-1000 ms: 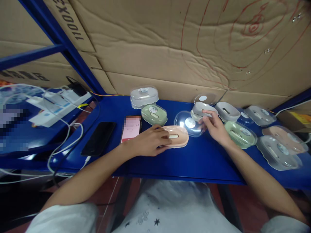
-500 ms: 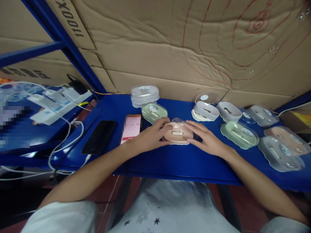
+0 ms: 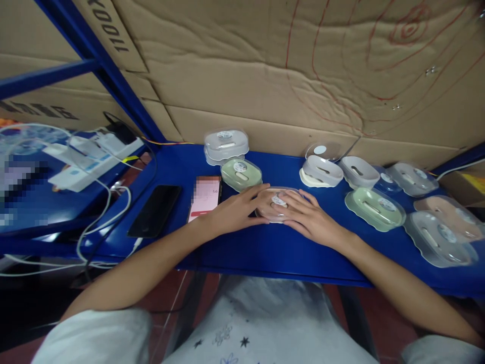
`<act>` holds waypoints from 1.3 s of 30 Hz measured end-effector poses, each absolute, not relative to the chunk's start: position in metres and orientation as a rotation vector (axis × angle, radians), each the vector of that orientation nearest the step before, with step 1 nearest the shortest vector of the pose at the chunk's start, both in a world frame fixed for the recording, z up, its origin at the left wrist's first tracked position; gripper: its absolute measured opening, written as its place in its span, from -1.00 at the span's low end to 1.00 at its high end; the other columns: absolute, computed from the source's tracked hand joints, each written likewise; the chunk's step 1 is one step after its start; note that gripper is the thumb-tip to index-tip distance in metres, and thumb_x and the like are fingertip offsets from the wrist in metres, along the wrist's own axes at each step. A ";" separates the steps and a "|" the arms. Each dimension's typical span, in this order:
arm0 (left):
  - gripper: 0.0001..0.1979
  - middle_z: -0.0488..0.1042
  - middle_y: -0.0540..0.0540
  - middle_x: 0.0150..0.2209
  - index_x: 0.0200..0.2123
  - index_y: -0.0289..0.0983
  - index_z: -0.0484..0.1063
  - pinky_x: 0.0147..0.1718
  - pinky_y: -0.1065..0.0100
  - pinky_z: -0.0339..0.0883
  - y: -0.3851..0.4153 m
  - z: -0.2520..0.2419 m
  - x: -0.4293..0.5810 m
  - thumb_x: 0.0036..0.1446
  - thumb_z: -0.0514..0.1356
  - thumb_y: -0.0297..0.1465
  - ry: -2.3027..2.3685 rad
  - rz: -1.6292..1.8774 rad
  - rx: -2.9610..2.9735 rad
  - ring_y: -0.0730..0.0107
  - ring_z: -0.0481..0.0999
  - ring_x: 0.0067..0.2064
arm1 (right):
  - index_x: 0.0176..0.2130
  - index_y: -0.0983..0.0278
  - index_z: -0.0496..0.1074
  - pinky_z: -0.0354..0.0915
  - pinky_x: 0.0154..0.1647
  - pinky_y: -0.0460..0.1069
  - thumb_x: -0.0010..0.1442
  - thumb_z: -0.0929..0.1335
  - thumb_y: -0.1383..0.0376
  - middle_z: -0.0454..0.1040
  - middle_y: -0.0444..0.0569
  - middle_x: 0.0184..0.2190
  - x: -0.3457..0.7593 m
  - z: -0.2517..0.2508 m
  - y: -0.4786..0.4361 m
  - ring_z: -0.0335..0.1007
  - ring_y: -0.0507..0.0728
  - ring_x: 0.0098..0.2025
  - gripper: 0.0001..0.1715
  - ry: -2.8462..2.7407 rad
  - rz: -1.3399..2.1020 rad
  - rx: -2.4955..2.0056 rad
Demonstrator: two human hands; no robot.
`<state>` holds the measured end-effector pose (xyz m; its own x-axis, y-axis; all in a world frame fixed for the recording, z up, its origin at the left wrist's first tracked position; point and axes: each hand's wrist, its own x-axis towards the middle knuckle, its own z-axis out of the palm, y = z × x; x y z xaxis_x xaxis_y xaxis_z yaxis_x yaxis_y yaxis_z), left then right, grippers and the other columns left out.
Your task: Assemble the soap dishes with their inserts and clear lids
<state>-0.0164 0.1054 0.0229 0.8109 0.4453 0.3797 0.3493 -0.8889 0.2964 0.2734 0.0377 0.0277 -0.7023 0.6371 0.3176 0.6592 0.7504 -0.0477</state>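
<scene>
A peach soap box (image 3: 262, 201) with a clear lid and a round label sits on the blue table in front of me. My left hand (image 3: 239, 208) grips its left end, thumb at the near side and fingers at the far side. Laid over the right part of the lid, my right hand (image 3: 311, 216) has its fingers across the top and its thumb at the near edge. These fingers partly hide the label. Just behind my left hand is a green lidded soap box (image 3: 242, 174), with a grey lidded one (image 3: 226, 145) beyond it.
On the right stand several soap boxes, including a green one (image 3: 375, 208), a grey one (image 3: 435, 240) and an uncovered grey one (image 3: 325, 172). A clear lid (image 3: 328, 150) leans on the cardboard wall (image 3: 235, 65). Left are two phones (image 3: 155, 210) and a power strip (image 3: 94, 164).
The clear lid, tilted up at the back before, now lies flat over the peach soap box with its label showing. My right hand has moved left onto the lid.
</scene>
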 end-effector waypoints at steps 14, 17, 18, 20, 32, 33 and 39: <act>-0.50 0.30 -0.38 0.40 0.41 -0.22 0.27 0.29 -0.17 0.43 0.102 0.026 -0.012 0.48 0.19 -0.34 0.688 0.738 2.935 -0.12 0.35 0.43 | 0.53 0.16 0.08 0.08 0.50 0.38 0.57 0.12 0.05 0.03 0.16 0.57 0.275 0.030 0.102 -0.08 0.30 0.60 -0.33 -2.204 -0.020 -1.353; -0.52 0.33 -0.34 0.39 0.39 -0.20 0.29 0.30 -0.14 0.43 0.102 0.026 -0.012 0.48 0.18 -0.34 0.684 0.702 2.937 -0.08 0.39 0.40 | 0.38 0.29 0.32 0.23 0.42 0.35 0.57 0.08 0.11 0.36 0.26 0.39 0.294 0.033 0.107 0.26 0.35 0.44 -0.38 -2.123 -0.081 -1.566; -0.53 0.33 -0.33 0.39 0.39 -0.20 0.29 0.30 -0.13 0.43 0.103 0.026 -0.012 0.48 0.18 -0.34 0.677 0.684 2.940 -0.07 0.40 0.39 | 0.32 0.34 0.40 0.27 0.37 0.38 0.56 0.09 0.12 0.46 0.31 0.28 0.300 0.033 0.103 0.37 0.39 0.36 -0.40 -2.147 -0.101 -1.634; -0.53 0.34 -0.31 0.38 0.38 -0.20 0.30 0.31 -0.11 0.42 0.103 0.025 -0.012 0.48 0.18 -0.34 0.659 0.648 2.944 -0.05 0.43 0.37 | 0.22 0.43 0.48 0.31 0.27 0.45 0.53 0.15 0.15 0.55 0.39 0.14 0.311 0.031 0.093 0.47 0.49 0.23 -0.43 -2.204 -0.111 -1.702; -0.47 0.30 -0.26 0.45 0.44 -0.15 0.28 0.35 -0.10 0.36 0.100 0.028 -0.012 0.47 0.19 -0.34 0.420 0.497 2.943 -0.02 0.38 0.41 | 0.18 0.18 0.53 0.36 0.22 0.26 0.56 0.19 0.12 0.63 0.07 0.11 0.309 0.067 0.048 0.55 0.30 0.14 -0.56 -2.446 -0.007 -1.419; -0.48 0.27 -0.23 0.47 0.43 -0.11 0.30 0.37 -0.11 0.34 0.097 0.031 -0.012 0.46 0.20 -0.35 0.376 0.479 2.920 -0.02 0.35 0.43 | 0.16 0.20 0.54 0.36 0.21 0.28 0.56 0.19 0.11 0.62 0.10 0.10 0.312 0.070 0.047 0.54 0.34 0.14 -0.54 -2.432 -0.100 -1.495; -0.40 0.26 -0.07 0.49 0.25 0.04 0.53 0.39 -0.09 0.33 0.072 0.051 -0.007 0.18 0.36 -0.52 0.093 0.310 2.724 0.03 0.34 0.45 | 0.26 0.27 0.49 0.33 0.17 0.37 0.53 0.18 0.07 0.53 0.24 0.20 0.327 0.068 0.049 0.47 0.47 0.19 -0.44 -2.436 -0.274 -1.746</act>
<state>-0.0075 0.0723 0.0508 0.9732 0.1087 0.2027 0.0209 -0.9195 0.3926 0.3265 0.0490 0.0685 -0.3209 0.9232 0.2115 0.9471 0.3131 0.0702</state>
